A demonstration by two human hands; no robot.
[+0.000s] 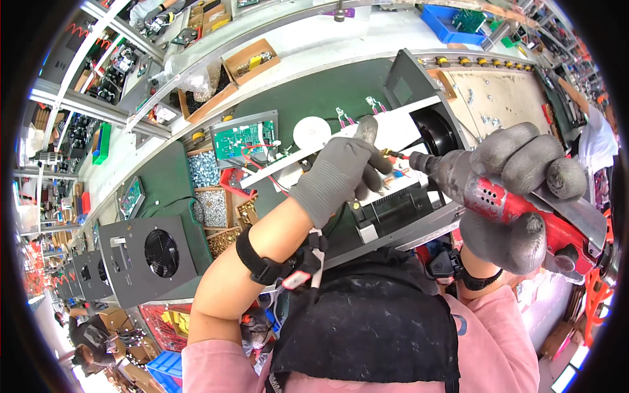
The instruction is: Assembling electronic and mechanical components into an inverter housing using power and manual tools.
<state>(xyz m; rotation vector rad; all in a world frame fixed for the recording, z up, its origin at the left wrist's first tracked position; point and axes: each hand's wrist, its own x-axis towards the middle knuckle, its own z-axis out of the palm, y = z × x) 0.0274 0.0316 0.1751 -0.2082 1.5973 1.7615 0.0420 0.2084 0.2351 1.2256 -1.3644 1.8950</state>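
Observation:
My right hand (517, 177), in a grey work glove, grips a red and black power drill (504, 206). Its black nose points left, and a thin bit reaches toward my other hand. My left hand (347, 164), gloved too, lies over a white panel (396, 134) with its fingers curled close to the bit's tip. What those fingers pinch, if anything, is hidden. Beneath sits an open dark grey metal housing (419, 223) with a round black fan (439, 131) inside. Small wires and components show on the panel beside my fingers.
Left of the housing lies a green circuit board (246, 139), near a white disc (312, 133). Trays of small screws (213, 206) stand by my left forearm. A grey fan panel (147, 261) rests farther left. Cardboard boxes (252, 62) and a blue bin (452, 25) are at the back.

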